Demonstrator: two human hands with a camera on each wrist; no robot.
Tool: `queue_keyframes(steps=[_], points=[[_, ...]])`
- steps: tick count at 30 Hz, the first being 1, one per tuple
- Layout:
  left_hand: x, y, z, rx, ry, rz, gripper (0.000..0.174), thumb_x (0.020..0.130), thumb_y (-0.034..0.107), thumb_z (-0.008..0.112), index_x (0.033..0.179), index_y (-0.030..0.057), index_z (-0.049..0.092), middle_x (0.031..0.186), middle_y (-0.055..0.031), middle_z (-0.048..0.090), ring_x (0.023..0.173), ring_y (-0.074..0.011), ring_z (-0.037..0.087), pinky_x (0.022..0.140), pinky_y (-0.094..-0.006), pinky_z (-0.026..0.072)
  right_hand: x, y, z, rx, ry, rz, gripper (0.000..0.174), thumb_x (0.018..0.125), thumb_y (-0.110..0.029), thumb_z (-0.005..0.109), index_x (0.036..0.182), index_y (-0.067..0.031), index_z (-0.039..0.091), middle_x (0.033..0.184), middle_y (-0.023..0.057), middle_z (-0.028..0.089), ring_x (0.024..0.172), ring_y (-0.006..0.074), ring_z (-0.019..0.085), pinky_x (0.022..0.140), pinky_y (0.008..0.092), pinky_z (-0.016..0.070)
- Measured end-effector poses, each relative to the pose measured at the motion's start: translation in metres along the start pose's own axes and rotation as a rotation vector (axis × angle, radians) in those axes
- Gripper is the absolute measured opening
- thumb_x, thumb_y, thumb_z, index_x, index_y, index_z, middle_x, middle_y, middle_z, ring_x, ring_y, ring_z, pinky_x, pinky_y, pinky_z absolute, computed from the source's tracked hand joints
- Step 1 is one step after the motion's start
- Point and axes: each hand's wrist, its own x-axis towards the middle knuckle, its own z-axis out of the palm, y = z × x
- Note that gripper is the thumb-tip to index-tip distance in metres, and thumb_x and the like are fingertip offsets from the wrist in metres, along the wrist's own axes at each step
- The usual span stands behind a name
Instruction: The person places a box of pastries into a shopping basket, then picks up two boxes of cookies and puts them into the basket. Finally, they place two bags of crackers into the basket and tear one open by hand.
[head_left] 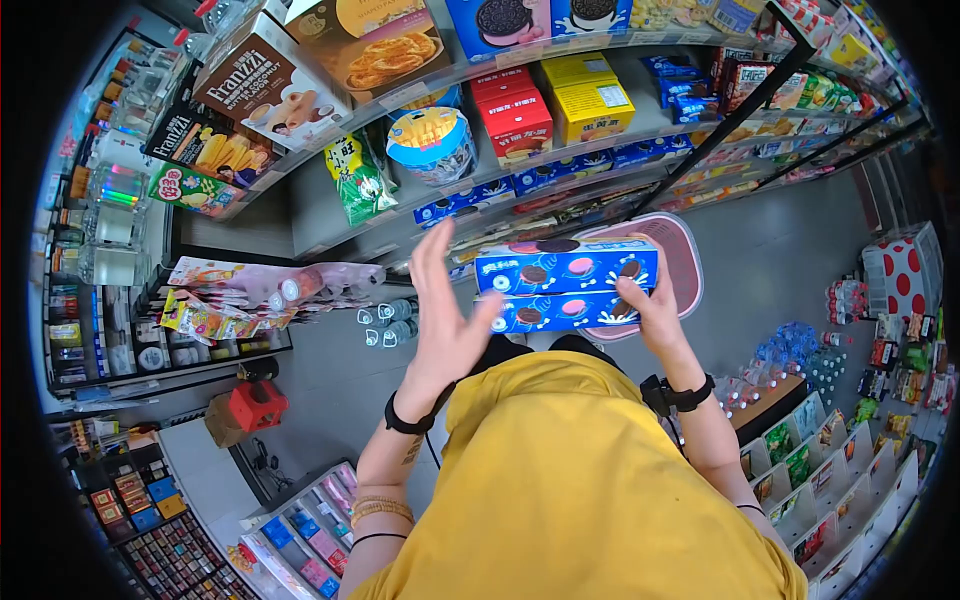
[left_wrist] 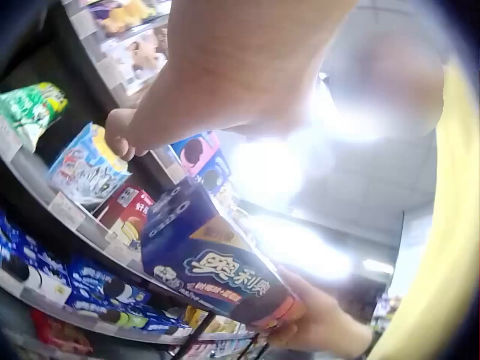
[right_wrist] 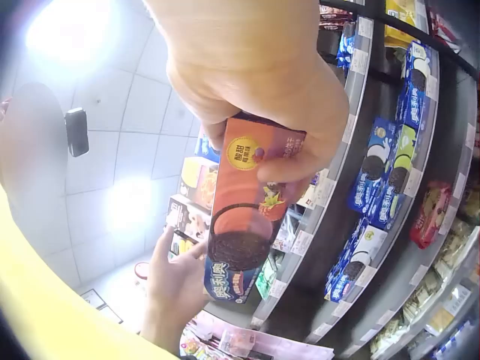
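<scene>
In the head view, two blue cookie boxes (head_left: 567,270) lie one against the other in front of the yellow shirt. My right hand (head_left: 655,305) grips them at their right end, thumb on the near side. The right wrist view shows the orange and blue face of a cookie box (right_wrist: 244,199) with a dark cookie picture, under the right hand (right_wrist: 277,97). My left hand (head_left: 447,315) is beside the boxes' left end, its fingers extended and spread, thumb overlapping the box corner in the head view. The left wrist view shows a box's dark blue end and printed side (left_wrist: 225,262).
Shelves ahead hold a blue snack tub (head_left: 432,145), red boxes (head_left: 512,115), yellow boxes (head_left: 588,98) and a row of blue cookie packs (head_left: 580,172). A pink basket (head_left: 688,275) stands on the floor beyond the boxes. Water bottles (head_left: 388,322) stand at the left.
</scene>
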Motion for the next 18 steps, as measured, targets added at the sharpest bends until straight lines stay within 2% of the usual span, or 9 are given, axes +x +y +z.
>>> queue_keyframes(steps=[1, 3, 6, 9, 10, 13, 16, 18], points=[[-0.003, -0.006, -0.002, -0.138, -0.004, -0.149, 0.088, 0.092, 0.043, 0.068, 0.155, -0.0019, 0.025, 0.151, -0.0252, 0.036, 0.140, -0.0386, 0.036, 0.118, -0.0481, 0.0259, -0.002, 0.001, -0.002, 0.033, 0.008, 0.022, 0.069, 0.091, -0.021, 0.075, 0.147, -0.0051, 0.037, 0.128, 0.0079, 0.055, 0.118, 0.0169, 0.054, 0.102, 0.0321, 0.0454], [-0.014, -0.026, 0.006, -0.492, -0.128, -0.341, 0.092, 0.092, 0.040, 0.071, 0.157, 0.0000, 0.019, 0.151, -0.0235, 0.037, 0.139, -0.0354, 0.038, 0.117, -0.0470, 0.0279, -0.004, 0.002, -0.004, 0.095, 0.018, 0.064, 0.070, 0.091, -0.022, 0.074, 0.148, -0.0059, 0.037, 0.128, 0.0072, 0.056, 0.118, 0.0170, 0.055, 0.101, 0.0318, 0.0463], [-0.024, -0.025, 0.024, -0.577, -0.246, -0.301, 0.100, 0.090, 0.034, 0.078, 0.158, 0.0020, 0.012, 0.149, -0.0230, 0.039, 0.137, -0.0323, 0.042, 0.115, -0.0453, 0.0336, -0.008, 0.009, -0.005, 0.194, -0.002, 0.095, 0.070, 0.092, -0.025, 0.072, 0.149, -0.0081, 0.036, 0.132, 0.0075, 0.056, 0.120, 0.0176, 0.056, 0.100, 0.0322, 0.0488], [-0.027, -0.022, 0.031, -0.730, -0.261, -0.427, 0.106, 0.086, 0.032, 0.082, 0.158, 0.0025, 0.010, 0.146, -0.0233, 0.042, 0.134, -0.0300, 0.046, 0.111, -0.0434, 0.0398, -0.010, 0.019, -0.008, 0.258, -0.019, 0.107, 0.068, 0.094, -0.023, 0.069, 0.151, -0.0090, 0.034, 0.137, 0.0078, 0.054, 0.123, 0.0181, 0.055, 0.102, 0.0339, 0.0492], [-0.024, -0.016, 0.031, -0.719, -0.246, -0.409, 0.102, 0.088, 0.035, 0.081, 0.157, 0.0021, 0.013, 0.142, -0.0225, 0.045, 0.130, -0.0267, 0.049, 0.109, -0.0403, 0.0427, -0.011, 0.019, -0.009, 0.288, -0.025, 0.126, 0.069, 0.094, -0.022, 0.069, 0.152, -0.0091, 0.034, 0.138, 0.0077, 0.054, 0.125, 0.0183, 0.055, 0.103, 0.0343, 0.0489], [-0.022, -0.014, 0.034, -0.752, -0.259, -0.434, 0.095, 0.088, 0.035, 0.081, 0.152, 0.0012, 0.019, 0.141, -0.0204, 0.045, 0.129, -0.0234, 0.048, 0.109, -0.0382, 0.0424, -0.014, 0.022, -0.015, 0.337, -0.042, 0.178, 0.068, 0.096, -0.020, 0.067, 0.153, -0.0080, 0.033, 0.138, 0.0079, 0.055, 0.126, 0.0189, 0.055, 0.103, 0.0351, 0.0494], [-0.021, -0.005, 0.033, -0.712, -0.241, -0.404, 0.072, 0.091, 0.023, 0.078, 0.143, 0.0040, 0.033, 0.134, -0.0097, 0.051, 0.124, -0.0167, 0.051, 0.106, -0.0345, 0.0434, -0.016, 0.031, -0.027, 0.384, -0.083, 0.228, 0.066, 0.097, -0.021, 0.065, 0.152, -0.0058, 0.033, 0.137, 0.0084, 0.057, 0.123, 0.0189, 0.059, 0.101, 0.0345, 0.0518], [-0.021, 0.001, 0.031, -0.735, -0.233, -0.436, 0.067, 0.091, 0.022, 0.078, 0.140, 0.0035, 0.036, 0.130, -0.0089, 0.053, 0.120, -0.0155, 0.052, 0.104, -0.0336, 0.0446, -0.016, 0.036, -0.032, 0.406, -0.096, 0.247, 0.064, 0.098, -0.023, 0.064, 0.151, -0.0035, 0.035, 0.135, 0.0092, 0.059, 0.118, 0.0183, 0.063, 0.096, 0.0333, 0.0549]])
